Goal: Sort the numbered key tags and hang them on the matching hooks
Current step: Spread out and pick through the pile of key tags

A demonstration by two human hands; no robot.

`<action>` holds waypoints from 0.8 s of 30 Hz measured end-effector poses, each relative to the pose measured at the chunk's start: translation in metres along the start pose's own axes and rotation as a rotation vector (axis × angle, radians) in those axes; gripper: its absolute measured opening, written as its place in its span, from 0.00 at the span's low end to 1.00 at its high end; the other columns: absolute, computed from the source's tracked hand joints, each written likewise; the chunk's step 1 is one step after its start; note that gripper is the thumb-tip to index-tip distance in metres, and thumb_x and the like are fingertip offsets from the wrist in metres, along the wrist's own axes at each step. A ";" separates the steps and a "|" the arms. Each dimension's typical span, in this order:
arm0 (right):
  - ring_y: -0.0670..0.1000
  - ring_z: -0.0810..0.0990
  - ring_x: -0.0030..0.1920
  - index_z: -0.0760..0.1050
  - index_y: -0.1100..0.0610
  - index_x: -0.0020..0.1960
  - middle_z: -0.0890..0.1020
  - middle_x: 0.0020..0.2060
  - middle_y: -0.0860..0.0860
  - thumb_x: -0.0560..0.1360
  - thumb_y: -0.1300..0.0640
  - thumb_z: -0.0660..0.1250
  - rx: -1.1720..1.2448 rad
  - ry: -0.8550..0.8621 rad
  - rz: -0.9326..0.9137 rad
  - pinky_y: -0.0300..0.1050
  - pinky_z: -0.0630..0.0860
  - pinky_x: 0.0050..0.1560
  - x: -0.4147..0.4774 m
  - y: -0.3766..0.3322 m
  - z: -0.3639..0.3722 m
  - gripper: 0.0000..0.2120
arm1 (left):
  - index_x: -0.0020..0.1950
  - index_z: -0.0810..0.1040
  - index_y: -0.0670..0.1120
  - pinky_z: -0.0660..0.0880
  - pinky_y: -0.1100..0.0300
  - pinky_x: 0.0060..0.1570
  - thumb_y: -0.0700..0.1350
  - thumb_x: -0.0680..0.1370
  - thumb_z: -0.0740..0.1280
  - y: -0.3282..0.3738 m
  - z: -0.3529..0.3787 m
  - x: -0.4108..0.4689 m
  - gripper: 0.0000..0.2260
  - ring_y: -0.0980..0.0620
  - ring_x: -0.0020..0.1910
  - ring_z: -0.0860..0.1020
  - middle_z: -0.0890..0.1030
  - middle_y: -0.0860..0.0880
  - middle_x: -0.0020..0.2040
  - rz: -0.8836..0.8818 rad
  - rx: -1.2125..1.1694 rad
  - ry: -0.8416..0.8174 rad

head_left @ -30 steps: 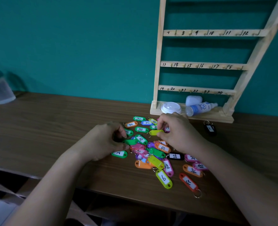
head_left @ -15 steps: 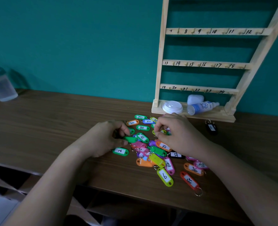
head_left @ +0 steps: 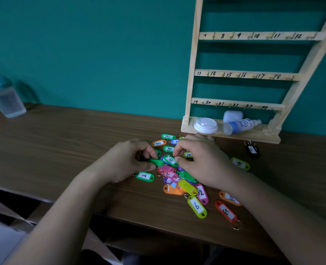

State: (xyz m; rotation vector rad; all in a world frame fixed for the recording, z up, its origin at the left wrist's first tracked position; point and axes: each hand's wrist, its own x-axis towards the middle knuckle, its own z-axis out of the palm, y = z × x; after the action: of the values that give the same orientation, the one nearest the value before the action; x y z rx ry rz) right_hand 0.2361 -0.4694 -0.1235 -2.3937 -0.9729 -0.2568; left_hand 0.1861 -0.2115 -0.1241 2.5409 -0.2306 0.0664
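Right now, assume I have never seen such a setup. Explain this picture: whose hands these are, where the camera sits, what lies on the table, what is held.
No machine here: a person works bare-handed, filmed by one camera worn on the head, looking down. On the wooden table lies a pile of coloured, numbered key tags. Behind it stands a wooden rack of numbered hooks; those visible are bare. The left hand pinches a green tag. The right hand curls its fingers beside tag 10; whether it holds anything is unclear.

Teal wall point(head_left: 93, 54) behind a dark wooden table point(head_left: 62, 142), dim light
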 end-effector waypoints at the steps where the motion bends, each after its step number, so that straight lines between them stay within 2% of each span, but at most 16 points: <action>1: 0.43 0.74 0.53 0.80 0.45 0.48 0.79 0.45 0.40 0.78 0.51 0.73 0.006 0.003 -0.013 0.51 0.67 0.59 0.000 -0.003 0.001 0.03 | 0.52 0.84 0.60 0.69 0.74 0.46 0.51 0.72 0.81 0.000 0.001 0.001 0.12 0.63 0.49 0.78 0.81 0.58 0.49 0.000 0.009 0.004; 7: 0.46 0.70 0.54 0.81 0.44 0.49 0.75 0.45 0.40 0.76 0.38 0.72 -0.051 -0.017 -0.122 0.50 0.62 0.60 -0.004 -0.036 0.019 0.10 | 0.51 0.84 0.59 0.70 0.72 0.45 0.50 0.74 0.80 0.000 0.003 0.002 0.09 0.63 0.47 0.79 0.82 0.58 0.47 0.006 0.021 -0.005; 11: 0.47 0.68 0.57 0.81 0.45 0.52 0.74 0.48 0.42 0.75 0.34 0.70 -0.103 -0.044 -0.124 0.50 0.63 0.62 -0.003 -0.054 0.029 0.16 | 0.51 0.83 0.59 0.76 0.63 0.50 0.49 0.74 0.79 -0.003 -0.001 -0.001 0.09 0.60 0.48 0.81 0.84 0.59 0.47 -0.019 -0.031 -0.018; 16: 0.50 0.68 0.61 0.81 0.45 0.54 0.75 0.52 0.44 0.78 0.35 0.69 -0.179 -0.102 -0.059 0.53 0.64 0.64 -0.002 -0.063 0.034 0.15 | 0.51 0.85 0.58 0.76 0.64 0.51 0.48 0.73 0.80 -0.005 -0.001 0.000 0.09 0.61 0.48 0.82 0.85 0.59 0.48 -0.020 -0.047 -0.019; 20: 0.52 0.69 0.65 0.82 0.46 0.58 0.76 0.57 0.46 0.80 0.42 0.70 -0.198 -0.135 0.021 0.54 0.63 0.67 0.000 -0.066 0.033 0.11 | 0.48 0.85 0.58 0.71 0.70 0.45 0.49 0.73 0.81 -0.006 0.001 0.003 0.08 0.65 0.44 0.80 0.84 0.60 0.45 -0.009 -0.043 -0.011; 24: 0.51 0.69 0.65 0.82 0.45 0.54 0.76 0.58 0.44 0.78 0.43 0.73 -0.145 -0.166 0.091 0.54 0.62 0.70 0.002 -0.064 0.029 0.09 | 0.48 0.86 0.58 0.73 0.71 0.49 0.51 0.75 0.79 -0.007 -0.001 0.002 0.05 0.65 0.48 0.81 0.85 0.63 0.46 0.004 -0.053 -0.009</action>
State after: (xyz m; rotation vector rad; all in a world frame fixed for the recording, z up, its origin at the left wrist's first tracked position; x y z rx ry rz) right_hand 0.1926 -0.4141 -0.1208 -2.6180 -0.9432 -0.0994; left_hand 0.1894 -0.2061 -0.1269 2.4889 -0.2382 0.0496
